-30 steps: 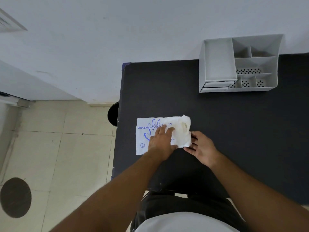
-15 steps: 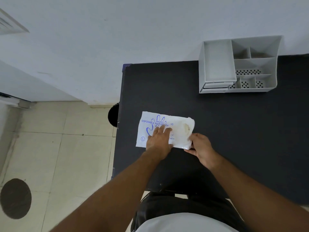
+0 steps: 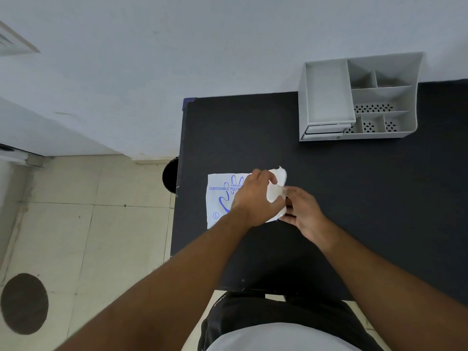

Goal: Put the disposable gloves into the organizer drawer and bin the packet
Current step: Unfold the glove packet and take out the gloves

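A white packet [image 3: 220, 198] with blue print, reading "DISPOSABLE POLY…", lies flat near the left edge of the black table [image 3: 354, 188]. My left hand [image 3: 255, 198] rests on its right half, fingers curled over the open end. White gloves [image 3: 277, 188] bulge out of that end. My right hand [image 3: 301, 211] pinches this white material from the right. The grey organizer [image 3: 359, 97] stands at the back of the table against the wall, its drawer [image 3: 323, 129] at the lower left shut.
A dark round bin [image 3: 170, 174] sits on the tiled floor just left of the table, mostly hidden by the table edge. A dark round patch [image 3: 24, 304] marks the floor at lower left. A white wall runs behind the table.
My left hand has slid right along the packet to its open end. My right hand has closed in on the white material there, which now stands up higher.
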